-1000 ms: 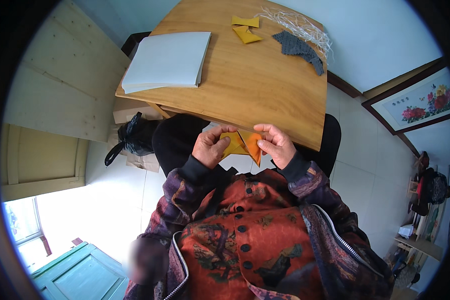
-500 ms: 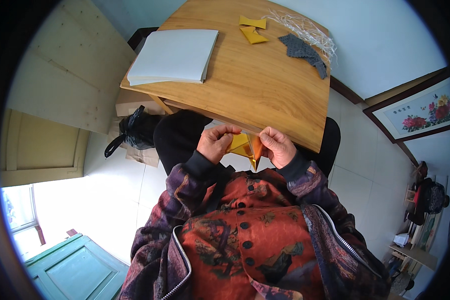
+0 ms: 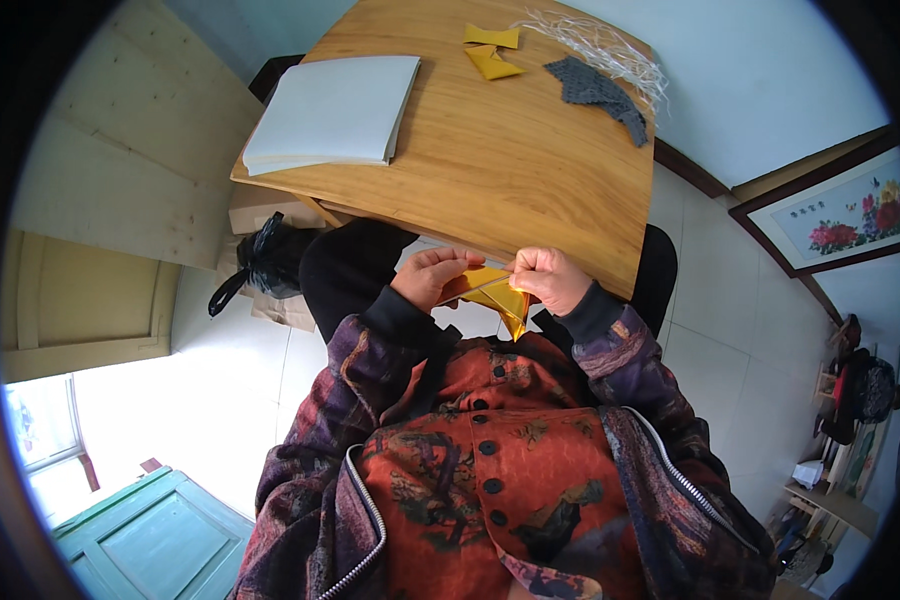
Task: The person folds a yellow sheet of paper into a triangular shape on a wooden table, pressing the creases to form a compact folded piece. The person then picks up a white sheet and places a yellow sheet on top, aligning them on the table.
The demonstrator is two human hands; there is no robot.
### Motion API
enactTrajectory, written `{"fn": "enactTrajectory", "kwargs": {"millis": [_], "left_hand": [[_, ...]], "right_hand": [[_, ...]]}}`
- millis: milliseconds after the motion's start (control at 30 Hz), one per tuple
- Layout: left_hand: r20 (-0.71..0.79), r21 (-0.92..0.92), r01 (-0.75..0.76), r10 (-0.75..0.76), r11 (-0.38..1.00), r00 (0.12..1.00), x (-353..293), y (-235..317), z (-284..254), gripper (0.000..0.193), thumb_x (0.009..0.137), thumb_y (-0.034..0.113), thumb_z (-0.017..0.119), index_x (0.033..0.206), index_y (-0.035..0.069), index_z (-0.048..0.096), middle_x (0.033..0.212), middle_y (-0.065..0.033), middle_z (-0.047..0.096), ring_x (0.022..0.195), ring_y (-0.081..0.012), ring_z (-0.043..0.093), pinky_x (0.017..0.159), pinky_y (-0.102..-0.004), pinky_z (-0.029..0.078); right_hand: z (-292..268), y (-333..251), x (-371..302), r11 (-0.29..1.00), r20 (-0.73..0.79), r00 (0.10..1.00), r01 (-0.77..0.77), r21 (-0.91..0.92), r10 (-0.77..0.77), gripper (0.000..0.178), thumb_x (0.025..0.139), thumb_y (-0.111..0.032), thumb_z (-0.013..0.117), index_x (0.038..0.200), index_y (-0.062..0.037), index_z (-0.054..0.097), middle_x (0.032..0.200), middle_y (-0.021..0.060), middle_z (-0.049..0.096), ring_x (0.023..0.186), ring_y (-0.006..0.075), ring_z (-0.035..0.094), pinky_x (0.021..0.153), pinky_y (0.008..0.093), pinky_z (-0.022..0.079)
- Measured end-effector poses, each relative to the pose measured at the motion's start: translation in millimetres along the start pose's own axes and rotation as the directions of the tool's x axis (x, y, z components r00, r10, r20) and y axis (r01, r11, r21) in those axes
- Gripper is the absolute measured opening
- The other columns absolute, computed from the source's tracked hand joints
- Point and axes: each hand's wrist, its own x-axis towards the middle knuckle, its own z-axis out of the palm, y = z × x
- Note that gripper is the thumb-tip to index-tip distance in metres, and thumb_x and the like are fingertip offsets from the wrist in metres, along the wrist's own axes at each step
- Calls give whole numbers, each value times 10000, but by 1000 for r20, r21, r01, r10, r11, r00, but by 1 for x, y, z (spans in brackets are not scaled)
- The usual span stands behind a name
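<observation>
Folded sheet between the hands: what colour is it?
The folded sheet is shiny golden yellow, seen in the head view.

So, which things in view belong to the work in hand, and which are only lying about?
In the work:
folded gold paper, held by left hand and right hand
probably two folded yellow pieces on the wooden table, similarly coloured

Lying about, seemingly:
stack of white sheets
grey textured piece
tangled white strands
black plastic bag

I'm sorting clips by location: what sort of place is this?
Probably a room in a home, though that isn't certain: there's a framed flower picture on the wall, a wooden table and a pale tiled floor.
</observation>
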Motion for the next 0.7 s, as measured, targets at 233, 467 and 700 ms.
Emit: {"fn": "enactTrajectory", "kwargs": {"millis": [233, 467, 700], "left_hand": [[29, 37, -12, 10, 999, 1000, -1, 6, 4, 293, 980, 267, 532, 1161, 83, 672, 936, 2, 689, 715, -72, 626, 576, -225, 482], [248, -47, 10, 2, 999, 969, -1, 7, -9, 474, 956, 346, 563, 1302, 22, 544, 1151, -34, 641, 911, -111, 616, 696, -239, 499], [477, -243, -113, 220, 963, 851, -4, -4, -14, 969, 748, 260, 790, 1511, 26, 240, 1411, -105, 435, 1257, -195, 451, 965, -286, 425]], "right_hand": [[2, -2, -2, 999, -59, 998, 18, 29, -16, 146, 868, -120, 621, 755, -36, 580, 696, -7, 582, 607, 62, 510, 553, 240, 425], [-14, -2, -2, 951, 169, 980, -148, 271, 105, 140, 858, -147, 594, 770, -45, 553, 820, 47, 609, 635, 101, 555, 577, 237, 451], [-16, -2, -3, 908, 101, 983, -182, 377, 155, 173, 857, -168, 598, 740, -79, 506, 695, 13, 565, 535, 95, 539, 502, 233, 445]]}}
